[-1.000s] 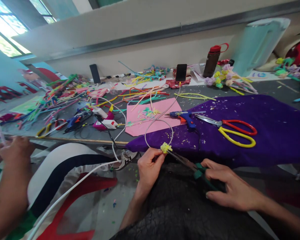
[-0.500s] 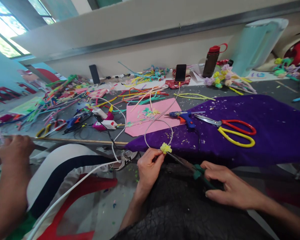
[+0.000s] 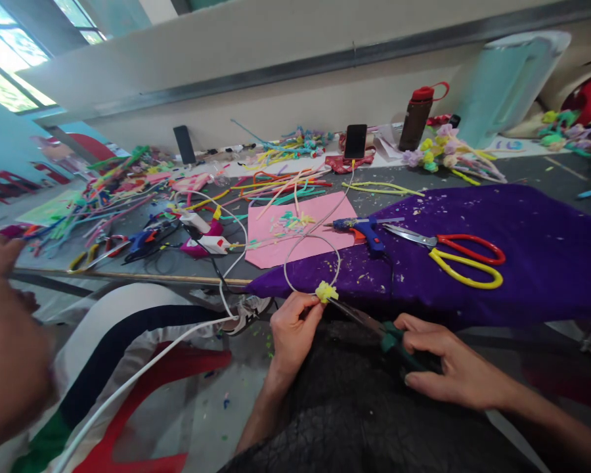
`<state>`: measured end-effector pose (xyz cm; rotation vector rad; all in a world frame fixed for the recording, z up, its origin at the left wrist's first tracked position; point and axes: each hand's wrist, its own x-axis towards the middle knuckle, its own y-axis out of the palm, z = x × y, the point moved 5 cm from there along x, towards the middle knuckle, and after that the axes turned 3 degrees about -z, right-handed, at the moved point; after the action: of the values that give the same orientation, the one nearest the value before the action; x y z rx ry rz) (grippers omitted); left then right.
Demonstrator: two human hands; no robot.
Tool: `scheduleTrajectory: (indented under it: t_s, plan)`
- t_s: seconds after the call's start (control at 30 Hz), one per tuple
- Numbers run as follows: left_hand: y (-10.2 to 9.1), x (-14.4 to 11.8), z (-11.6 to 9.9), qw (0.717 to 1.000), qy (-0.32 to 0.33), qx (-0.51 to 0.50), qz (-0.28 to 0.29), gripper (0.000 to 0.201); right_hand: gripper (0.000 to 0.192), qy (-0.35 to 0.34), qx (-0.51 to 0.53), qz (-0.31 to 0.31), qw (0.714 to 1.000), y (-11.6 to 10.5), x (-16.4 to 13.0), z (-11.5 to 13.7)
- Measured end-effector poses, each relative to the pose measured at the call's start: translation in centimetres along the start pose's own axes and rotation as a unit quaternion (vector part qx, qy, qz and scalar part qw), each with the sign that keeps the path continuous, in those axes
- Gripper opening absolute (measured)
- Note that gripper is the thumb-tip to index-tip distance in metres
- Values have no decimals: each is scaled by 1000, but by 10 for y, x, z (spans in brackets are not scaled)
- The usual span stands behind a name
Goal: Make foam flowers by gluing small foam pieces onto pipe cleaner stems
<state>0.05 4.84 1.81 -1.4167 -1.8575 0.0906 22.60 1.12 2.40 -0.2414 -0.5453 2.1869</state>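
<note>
Between thumb and fingers, my left hand [image 3: 294, 328] pinches a small yellow fuzzy flower [image 3: 326, 292] just off the table's front edge. My right hand [image 3: 438, 358] grips the dark green handles of a pair of scissors [image 3: 362, 318]. Their blades point left, with the tips touching or right beside the flower. Past my hands, a blue glue gun [image 3: 367, 231] rests partly on a pink sheet [image 3: 261, 243] and partly on purple cloth [image 3: 532, 276]. Another pair of scissors [image 3: 436, 243], with red and yellow handles, lies partly open on the cloth.
Loose pipe cleaners [image 3: 285, 187] and a bunch of fuzzy flowers [image 3: 438, 151] lie along the table. A phone [image 3: 355, 142] and a brown bottle [image 3: 416, 118] stand at the back. A white cable [image 3: 148, 374] crosses on the left, near a co-worker's arm [image 3: 10, 355].
The co-worker's arm at the left has moved up and nearer the camera. My hands, the yellow flower and the green scissors stay almost in place.
</note>
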Motion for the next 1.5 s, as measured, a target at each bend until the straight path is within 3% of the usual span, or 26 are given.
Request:
scheduleTrajectory:
  t_s: [1.03, 1.5]
  plan:
    - [-1, 1, 1, 1000, -14, -13, 11, 2, 19, -9, 58, -7, 998, -2, 1, 1]
    - [-1, 1, 1, 1000, -26, -11, 7, 6, 20, -9, 21, -17, 1000, -1, 1, 3]
